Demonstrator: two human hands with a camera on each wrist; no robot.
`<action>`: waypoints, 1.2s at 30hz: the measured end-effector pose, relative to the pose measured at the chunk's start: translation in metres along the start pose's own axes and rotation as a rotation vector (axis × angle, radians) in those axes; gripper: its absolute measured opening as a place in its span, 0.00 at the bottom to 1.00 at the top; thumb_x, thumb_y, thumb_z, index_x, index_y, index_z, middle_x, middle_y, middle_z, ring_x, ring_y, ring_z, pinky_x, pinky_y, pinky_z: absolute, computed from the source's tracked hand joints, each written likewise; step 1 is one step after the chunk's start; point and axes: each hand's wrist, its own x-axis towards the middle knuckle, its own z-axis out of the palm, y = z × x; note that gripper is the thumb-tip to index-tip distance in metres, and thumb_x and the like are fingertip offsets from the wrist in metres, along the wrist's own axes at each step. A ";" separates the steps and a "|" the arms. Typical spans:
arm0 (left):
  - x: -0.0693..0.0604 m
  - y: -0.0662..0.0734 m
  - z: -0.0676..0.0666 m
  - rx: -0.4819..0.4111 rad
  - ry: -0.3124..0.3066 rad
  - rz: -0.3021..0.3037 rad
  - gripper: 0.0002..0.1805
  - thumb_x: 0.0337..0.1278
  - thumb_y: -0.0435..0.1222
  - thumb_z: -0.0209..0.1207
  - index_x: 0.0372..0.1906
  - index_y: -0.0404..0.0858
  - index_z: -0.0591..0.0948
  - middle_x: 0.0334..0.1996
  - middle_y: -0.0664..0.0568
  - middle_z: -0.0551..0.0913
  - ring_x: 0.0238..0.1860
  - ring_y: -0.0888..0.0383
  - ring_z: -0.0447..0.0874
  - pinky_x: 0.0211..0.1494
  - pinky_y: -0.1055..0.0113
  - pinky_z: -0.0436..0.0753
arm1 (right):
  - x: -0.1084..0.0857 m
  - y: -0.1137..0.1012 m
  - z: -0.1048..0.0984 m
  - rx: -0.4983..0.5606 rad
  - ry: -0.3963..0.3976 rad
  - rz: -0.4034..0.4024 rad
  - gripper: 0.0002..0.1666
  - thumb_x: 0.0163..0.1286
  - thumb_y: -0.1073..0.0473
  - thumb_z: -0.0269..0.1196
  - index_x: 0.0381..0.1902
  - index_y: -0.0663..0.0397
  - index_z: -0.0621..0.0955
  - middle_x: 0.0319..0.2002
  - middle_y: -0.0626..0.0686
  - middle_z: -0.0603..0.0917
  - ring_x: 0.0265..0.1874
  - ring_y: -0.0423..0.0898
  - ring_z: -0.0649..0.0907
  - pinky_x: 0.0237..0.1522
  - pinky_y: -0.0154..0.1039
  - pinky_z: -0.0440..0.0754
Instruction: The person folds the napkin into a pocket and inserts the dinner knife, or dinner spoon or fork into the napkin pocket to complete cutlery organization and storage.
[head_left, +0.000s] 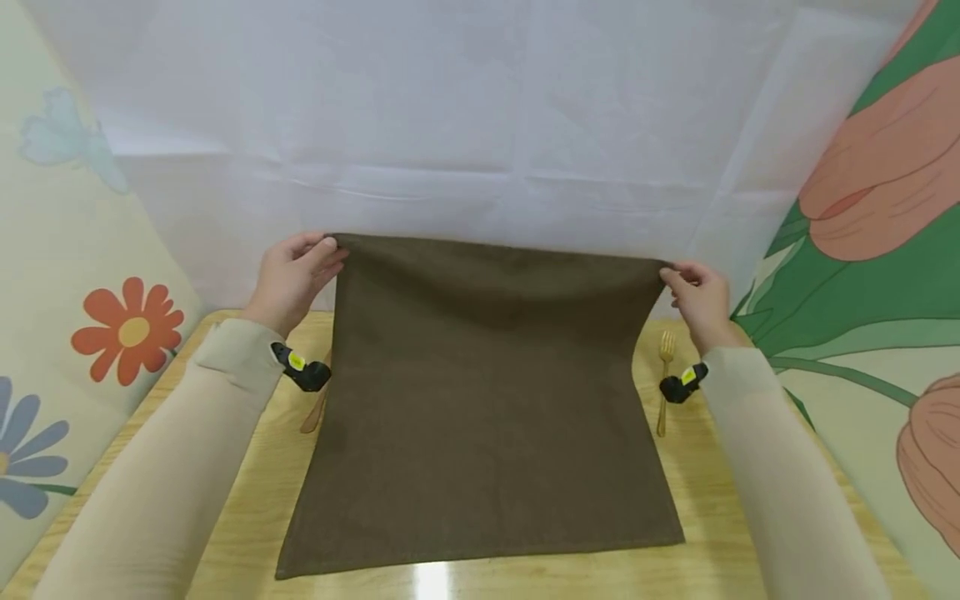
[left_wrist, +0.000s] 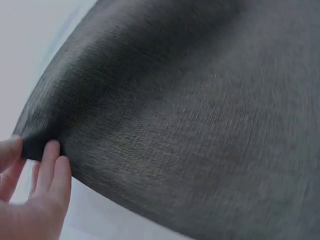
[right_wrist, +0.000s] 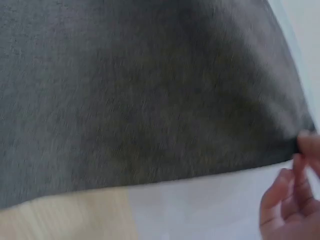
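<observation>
A dark brown cloth napkin (head_left: 487,400) is spread between both hands, its far edge raised and its near edge low over the table. My left hand (head_left: 295,271) pinches the far left corner between thumb and fingers. At the far right corner, my right hand (head_left: 701,300) pinches the cloth in the same way. The left wrist view shows the napkin (left_wrist: 190,115) sagging from the left hand (left_wrist: 42,195). In the right wrist view the napkin (right_wrist: 140,100) stretches away from the right hand (right_wrist: 295,200), which is partly cut off by the frame.
A gold fork (head_left: 666,346) lies on the wooden table (head_left: 720,500) right of the cloth. To the left, a copper-coloured utensil (head_left: 312,418) is mostly hidden by the cloth. A white sheet (head_left: 450,108) hangs behind, and painted walls (head_left: 862,350) flank the table.
</observation>
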 end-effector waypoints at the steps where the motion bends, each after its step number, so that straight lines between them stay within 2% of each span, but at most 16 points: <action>1: 0.001 0.000 0.000 -0.043 -0.004 -0.014 0.09 0.72 0.38 0.58 0.50 0.38 0.78 0.53 0.54 0.74 0.64 0.59 0.77 0.70 0.66 0.71 | 0.001 -0.002 0.001 -0.040 0.002 0.009 0.04 0.75 0.54 0.62 0.44 0.46 0.80 0.33 0.38 0.80 0.33 0.37 0.79 0.31 0.26 0.80; 3: 0.002 -0.001 -0.001 -0.128 -0.011 -0.037 0.05 0.73 0.36 0.58 0.47 0.40 0.79 0.54 0.55 0.73 0.71 0.56 0.69 0.73 0.64 0.66 | 0.003 -0.006 0.003 -0.030 -0.005 0.021 0.04 0.76 0.54 0.60 0.44 0.45 0.79 0.31 0.37 0.82 0.34 0.37 0.81 0.31 0.26 0.80; 5: 0.003 0.000 0.000 -0.218 -0.016 -0.041 0.03 0.73 0.35 0.57 0.44 0.40 0.79 0.54 0.55 0.74 0.75 0.54 0.63 0.76 0.63 0.61 | 0.005 -0.010 0.005 0.053 -0.002 0.015 0.03 0.77 0.57 0.59 0.44 0.48 0.79 0.32 0.38 0.85 0.36 0.38 0.83 0.33 0.26 0.82; 6: 0.003 0.000 0.001 -0.269 -0.015 -0.032 0.02 0.73 0.33 0.57 0.43 0.40 0.80 0.53 0.55 0.74 0.75 0.53 0.62 0.77 0.63 0.60 | 0.006 -0.012 0.007 0.104 0.002 0.005 0.03 0.78 0.58 0.58 0.44 0.48 0.79 0.34 0.39 0.85 0.38 0.39 0.83 0.34 0.27 0.83; 8: 0.004 0.001 0.004 -0.357 -0.008 0.006 0.02 0.72 0.31 0.57 0.41 0.38 0.80 0.50 0.53 0.77 0.71 0.55 0.70 0.77 0.62 0.58 | 0.007 -0.016 0.009 0.192 0.013 -0.029 0.06 0.79 0.61 0.56 0.46 0.48 0.80 0.39 0.42 0.85 0.42 0.40 0.83 0.37 0.28 0.84; 11: 0.004 0.003 0.009 -0.467 -0.008 0.080 0.03 0.70 0.27 0.58 0.38 0.35 0.81 0.47 0.51 0.81 0.58 0.57 0.81 0.77 0.61 0.58 | 0.007 -0.021 0.008 0.285 0.016 -0.061 0.11 0.81 0.61 0.51 0.51 0.49 0.81 0.48 0.46 0.84 0.48 0.43 0.82 0.40 0.31 0.85; 14: 0.003 0.005 0.011 -0.500 -0.025 0.125 0.05 0.69 0.25 0.59 0.37 0.34 0.82 0.43 0.50 0.83 0.50 0.58 0.86 0.73 0.63 0.68 | 0.005 -0.023 0.001 0.364 -0.019 -0.035 0.15 0.83 0.56 0.49 0.54 0.54 0.81 0.50 0.47 0.85 0.50 0.45 0.82 0.43 0.33 0.85; 16: 0.000 0.006 0.011 -0.485 -0.040 0.121 0.06 0.68 0.24 0.59 0.36 0.33 0.84 0.41 0.49 0.84 0.47 0.56 0.87 0.66 0.65 0.76 | 0.002 -0.022 -0.004 0.428 -0.044 0.016 0.17 0.82 0.52 0.51 0.51 0.57 0.82 0.46 0.48 0.87 0.48 0.45 0.85 0.42 0.34 0.86; 19: -0.006 0.005 0.004 -0.395 -0.072 0.074 0.07 0.68 0.24 0.59 0.36 0.34 0.85 0.39 0.50 0.83 0.45 0.57 0.87 0.56 0.69 0.82 | -0.004 -0.019 -0.013 0.455 -0.103 0.094 0.18 0.81 0.50 0.54 0.47 0.59 0.82 0.41 0.48 0.88 0.44 0.44 0.87 0.42 0.33 0.86; 23: -0.016 0.000 -0.009 -0.258 -0.130 -0.014 0.07 0.70 0.26 0.58 0.37 0.35 0.85 0.41 0.51 0.80 0.47 0.60 0.85 0.56 0.71 0.82 | -0.015 -0.017 -0.022 0.426 -0.196 0.211 0.09 0.78 0.57 0.59 0.41 0.53 0.86 0.37 0.46 0.89 0.39 0.40 0.88 0.41 0.30 0.85; 27: -0.025 -0.006 -0.020 -0.225 -0.213 -0.066 0.11 0.73 0.25 0.53 0.38 0.35 0.85 0.42 0.51 0.81 0.49 0.59 0.85 0.56 0.72 0.81 | -0.026 -0.016 -0.030 0.419 -0.251 0.334 0.09 0.73 0.63 0.65 0.33 0.47 0.89 0.32 0.45 0.88 0.34 0.39 0.88 0.37 0.29 0.85; 30: -0.032 -0.009 -0.024 -0.199 -0.276 -0.065 0.13 0.74 0.24 0.51 0.39 0.34 0.86 0.42 0.50 0.83 0.49 0.59 0.86 0.56 0.71 0.82 | -0.034 -0.013 -0.035 0.408 -0.305 0.368 0.11 0.72 0.66 0.65 0.33 0.47 0.89 0.32 0.45 0.87 0.33 0.39 0.86 0.37 0.30 0.84; 32: -0.037 -0.010 -0.027 -0.130 -0.305 -0.043 0.13 0.75 0.26 0.51 0.41 0.34 0.87 0.42 0.50 0.84 0.48 0.60 0.86 0.56 0.71 0.82 | -0.039 -0.009 -0.040 0.393 -0.345 0.373 0.12 0.73 0.67 0.64 0.34 0.46 0.90 0.34 0.45 0.86 0.33 0.39 0.85 0.38 0.31 0.84; 34: -0.042 -0.011 -0.027 -0.036 -0.291 -0.030 0.13 0.76 0.32 0.53 0.41 0.34 0.88 0.42 0.51 0.84 0.47 0.61 0.85 0.55 0.71 0.83 | -0.043 -0.005 -0.045 0.377 -0.390 0.375 0.13 0.73 0.67 0.63 0.36 0.46 0.90 0.37 0.43 0.85 0.35 0.39 0.84 0.40 0.31 0.83; 36: -0.047 -0.012 -0.026 0.054 -0.253 -0.031 0.13 0.76 0.36 0.56 0.40 0.35 0.89 0.40 0.53 0.85 0.45 0.62 0.85 0.52 0.72 0.84 | -0.047 -0.001 -0.049 0.357 -0.431 0.377 0.14 0.75 0.67 0.61 0.37 0.44 0.89 0.39 0.43 0.84 0.36 0.38 0.84 0.41 0.32 0.83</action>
